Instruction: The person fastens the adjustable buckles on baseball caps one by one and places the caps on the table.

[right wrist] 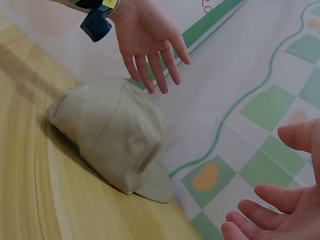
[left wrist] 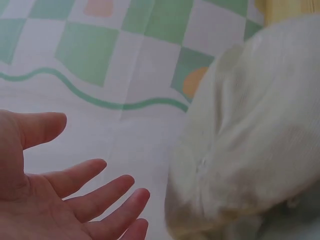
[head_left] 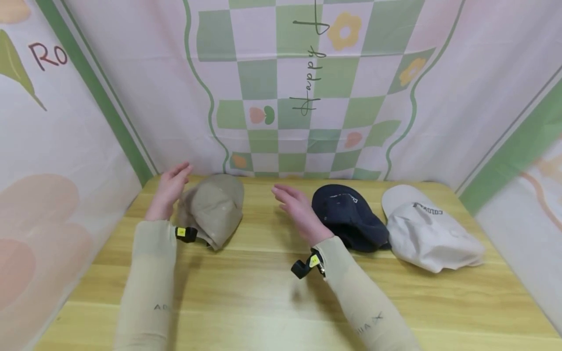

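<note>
On the worktop (head_left: 246,302), a beige cap (head_left: 216,208) is laid with its brim toward the patterned cloth (head_left: 254,80). The left hand (head_left: 169,191) is held raised at the cap's left, the right hand (head_left: 302,213) at its right; each grip is loosely spread, nothing held. A navy cap (head_left: 344,214) and a white cap (head_left: 426,231) are placed farther right of the beige cap.

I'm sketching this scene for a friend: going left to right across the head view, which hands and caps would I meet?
The person's bare left hand → a beige cloth cap → the bare right hand → a navy-blue cloth cap → an off-white cloth cap with dark lettering.
</note>
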A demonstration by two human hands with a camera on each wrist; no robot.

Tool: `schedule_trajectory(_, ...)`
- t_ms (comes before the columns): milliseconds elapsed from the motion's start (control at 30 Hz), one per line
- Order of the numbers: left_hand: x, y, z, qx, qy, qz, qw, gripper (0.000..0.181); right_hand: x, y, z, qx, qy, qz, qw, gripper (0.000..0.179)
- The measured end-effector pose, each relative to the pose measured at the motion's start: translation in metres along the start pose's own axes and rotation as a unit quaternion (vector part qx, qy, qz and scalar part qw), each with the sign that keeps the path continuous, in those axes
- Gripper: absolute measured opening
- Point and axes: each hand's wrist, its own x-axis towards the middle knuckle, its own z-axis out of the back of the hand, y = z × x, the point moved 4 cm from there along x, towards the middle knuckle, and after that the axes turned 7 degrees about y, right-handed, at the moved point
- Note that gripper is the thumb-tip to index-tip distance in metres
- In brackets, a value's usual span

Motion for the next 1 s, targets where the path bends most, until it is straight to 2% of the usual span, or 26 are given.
schedule_trajectory(133, 0.006, 0.003, 0.007, 0.020, -0.003, 0.000, 0.9998, 0.067, 0.008, -0.002, -0.006, -0.004, -0.003, -0.009, 1.0000, 0.054)
schedule_trajectory(433, 0.013, 0.014, 0.019, 0.046, 0.011, 0.022, 0.9987, 0.071, 0.022, -0.013, -0.022, -0.001, 0.008, -0.048, 0.9988, 0.057)
schedule_trajectory(700, 0.017, 0.029, 0.028, 0.096, 0.018, 0.045, 0.9943, 0.068, 0.025, -0.028, -0.035, -0.010, 0.030, -0.087, 0.9957, 0.062)
schedule_trajectory(767, 0.017, 0.034, 0.029, 0.092, 0.026, 0.059, 0.9937, 0.069, 0.025, -0.032, -0.038, -0.010, 0.031, -0.090, 0.9954, 0.063)
schedule_trajectory(867, 0.016, 0.045, 0.028, 0.074, 0.038, 0.100, 0.9914, 0.074, 0.026, -0.039, -0.042, -0.012, 0.027, -0.094, 0.9951, 0.064)
schedule_trajectory(1000, 0.012, 0.058, 0.026, 0.076, 0.045, 0.153, 0.9842, 0.082, 0.024, -0.045, -0.048, -0.018, 0.030, -0.099, 0.9945, 0.066)
